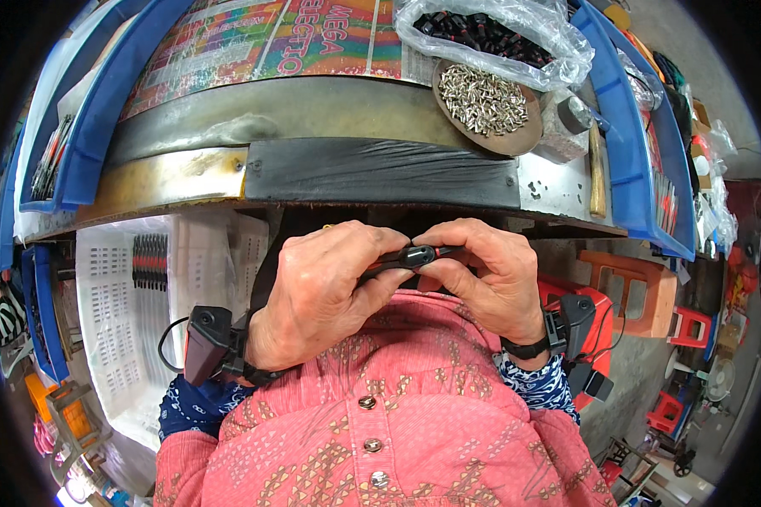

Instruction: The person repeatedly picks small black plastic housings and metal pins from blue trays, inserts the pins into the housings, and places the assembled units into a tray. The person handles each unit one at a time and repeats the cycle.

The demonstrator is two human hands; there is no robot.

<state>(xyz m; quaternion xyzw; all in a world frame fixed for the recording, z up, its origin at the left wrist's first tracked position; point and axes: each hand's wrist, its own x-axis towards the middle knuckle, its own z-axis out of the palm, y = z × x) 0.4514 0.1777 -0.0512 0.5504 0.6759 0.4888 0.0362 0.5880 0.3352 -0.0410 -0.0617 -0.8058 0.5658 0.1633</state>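
Note:
My left hand (330, 275) and my right hand (480, 275) meet in front of my shirt, just below the table edge. Between them they pinch a slim black tool with red accents (417, 256). A glossy, rounded black part shows at its middle, while both ends are mostly covered by my fingers. Its exact kind I cannot make out. On the table beyond, a round brown dish (516, 139) holds a heap of small silvery metal pins (482, 100). Behind that lies a clear plastic bag (579, 63) full of small black and red parts (486, 38).
Blue bins (101, 110) with slim tools flank the table on the left; another blue bin (630, 152) is at right. A white perforated crate (127, 338) with a row of black-red tools (150, 262) stands low at left. Stools, one orange (638, 287), stand at right.

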